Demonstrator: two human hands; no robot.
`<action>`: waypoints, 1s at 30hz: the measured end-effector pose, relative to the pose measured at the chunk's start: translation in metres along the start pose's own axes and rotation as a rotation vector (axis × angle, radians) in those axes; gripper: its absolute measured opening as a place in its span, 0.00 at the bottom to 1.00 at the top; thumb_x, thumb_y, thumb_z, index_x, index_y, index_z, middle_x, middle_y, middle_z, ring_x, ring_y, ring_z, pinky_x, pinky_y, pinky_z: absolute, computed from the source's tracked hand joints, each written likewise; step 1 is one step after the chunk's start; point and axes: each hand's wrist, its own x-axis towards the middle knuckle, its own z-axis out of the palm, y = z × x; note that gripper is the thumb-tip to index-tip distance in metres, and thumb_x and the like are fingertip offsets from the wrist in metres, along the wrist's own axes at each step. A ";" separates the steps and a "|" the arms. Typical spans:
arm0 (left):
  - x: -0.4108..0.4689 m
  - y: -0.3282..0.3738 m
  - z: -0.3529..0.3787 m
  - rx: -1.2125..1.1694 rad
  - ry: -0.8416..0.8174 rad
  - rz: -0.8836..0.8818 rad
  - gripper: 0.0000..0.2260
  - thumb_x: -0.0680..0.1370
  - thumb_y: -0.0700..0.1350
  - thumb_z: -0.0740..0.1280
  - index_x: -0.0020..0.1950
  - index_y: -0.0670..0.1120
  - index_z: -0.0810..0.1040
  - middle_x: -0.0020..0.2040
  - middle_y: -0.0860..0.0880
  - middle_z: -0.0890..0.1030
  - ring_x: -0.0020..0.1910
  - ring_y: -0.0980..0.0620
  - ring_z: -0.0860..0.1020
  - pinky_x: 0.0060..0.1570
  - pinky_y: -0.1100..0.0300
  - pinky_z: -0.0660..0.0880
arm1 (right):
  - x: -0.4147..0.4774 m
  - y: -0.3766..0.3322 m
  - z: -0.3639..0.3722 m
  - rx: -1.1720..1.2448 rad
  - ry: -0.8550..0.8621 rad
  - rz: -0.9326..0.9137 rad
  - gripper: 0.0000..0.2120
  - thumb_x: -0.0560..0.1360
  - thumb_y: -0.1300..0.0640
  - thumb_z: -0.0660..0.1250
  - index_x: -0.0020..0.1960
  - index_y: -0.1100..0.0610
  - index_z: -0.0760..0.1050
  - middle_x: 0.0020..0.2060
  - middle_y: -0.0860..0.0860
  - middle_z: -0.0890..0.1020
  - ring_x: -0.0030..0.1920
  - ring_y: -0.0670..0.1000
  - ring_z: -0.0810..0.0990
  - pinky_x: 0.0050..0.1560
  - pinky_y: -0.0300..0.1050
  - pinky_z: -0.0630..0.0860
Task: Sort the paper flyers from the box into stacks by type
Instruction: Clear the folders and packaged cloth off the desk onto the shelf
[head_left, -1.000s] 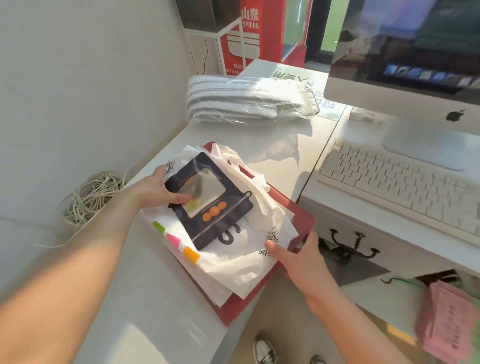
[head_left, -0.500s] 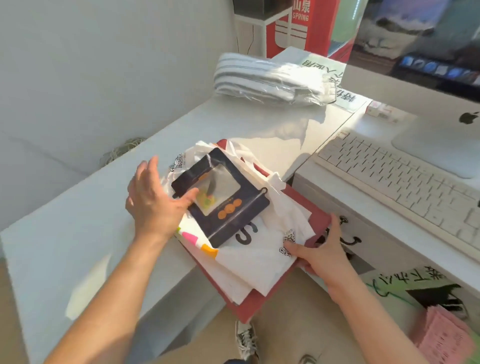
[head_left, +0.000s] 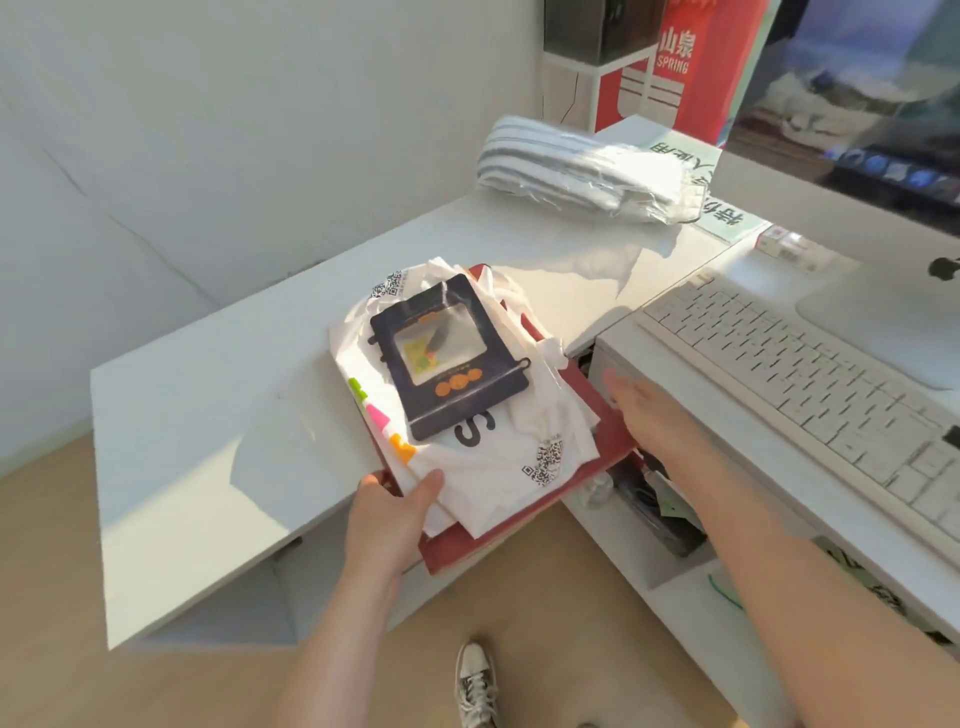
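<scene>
A white desk (head_left: 218, 415) carries the red folder (head_left: 582, 478), its long axis running from the near desk edge away toward the wrapped towels (head_left: 582, 171). White flyers (head_left: 493, 457) and a dark pouch (head_left: 452, 358) lie on top. The left hand (head_left: 389, 509) pinches the near corner — thumb on the flyers; the right hand (head_left: 654, 410) lies flat and open at the folder's right edge, beside the keyboard (head_left: 800, 374).

Both forearms are bare up to the edge of the picture; no sleeve shows on them. The left hand (head_left: 387, 512) and the right hand (head_left: 652, 415) wear no glove, ring or watch. Below, one foot wears a light-coloured sneaker (head_left: 475, 683) with laces.
</scene>
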 end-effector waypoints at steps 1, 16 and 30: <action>0.004 0.001 -0.003 0.029 0.005 -0.008 0.18 0.72 0.55 0.71 0.54 0.47 0.74 0.48 0.50 0.81 0.45 0.51 0.80 0.46 0.52 0.78 | 0.008 -0.013 0.000 -0.083 -0.075 -0.039 0.30 0.77 0.33 0.50 0.58 0.55 0.76 0.56 0.52 0.80 0.52 0.53 0.78 0.51 0.47 0.71; -0.023 -0.011 -0.042 0.353 -0.347 0.061 0.09 0.70 0.48 0.75 0.46 0.49 0.79 0.44 0.55 0.83 0.42 0.56 0.81 0.40 0.60 0.77 | -0.022 0.021 -0.002 -0.384 -0.304 0.026 0.25 0.63 0.37 0.75 0.50 0.51 0.73 0.46 0.47 0.79 0.44 0.49 0.78 0.49 0.46 0.75; -0.104 -0.124 0.031 0.403 -0.536 0.013 0.22 0.61 0.51 0.77 0.52 0.57 0.76 0.48 0.60 0.83 0.47 0.62 0.80 0.48 0.58 0.79 | -0.127 0.180 -0.051 -0.262 -0.131 0.139 0.29 0.57 0.42 0.80 0.52 0.47 0.71 0.46 0.41 0.79 0.46 0.46 0.78 0.47 0.47 0.75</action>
